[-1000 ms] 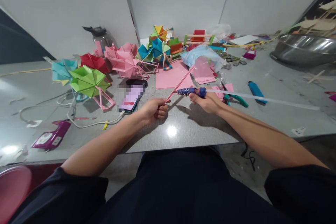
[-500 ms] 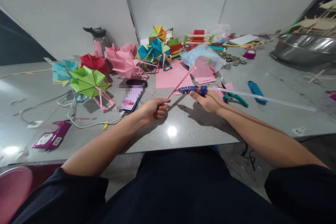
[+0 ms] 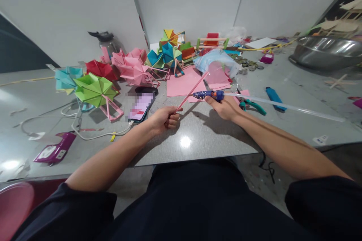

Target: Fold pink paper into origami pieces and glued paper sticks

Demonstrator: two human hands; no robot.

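Note:
My left hand (image 3: 166,119) pinches the lower end of a thin pink stick (image 3: 192,91), which slants up and away to the right. A blue glue gun (image 3: 209,95) is gripped in my right hand (image 3: 226,107), its nozzle pointing left at the middle of the stick. Whether the nozzle touches the stick I cannot tell. From the back of the gun a long clear glue stick (image 3: 285,107) reaches out to the right. Beneath and behind the pink stick lie pink paper sheets (image 3: 178,83).
Folded paper pieces, among them a green one (image 3: 96,89), crowd the left and back. A phone (image 3: 141,106) lies left of my hand. Green-handled pliers (image 3: 254,106) and a blue tool (image 3: 275,98) lie to the right, with a metal basin (image 3: 325,54) beyond. A purple device (image 3: 56,148) sits front left.
The view has shifted very slightly. Both hands keep their grips, and the stick and glue gun stay almost in place.

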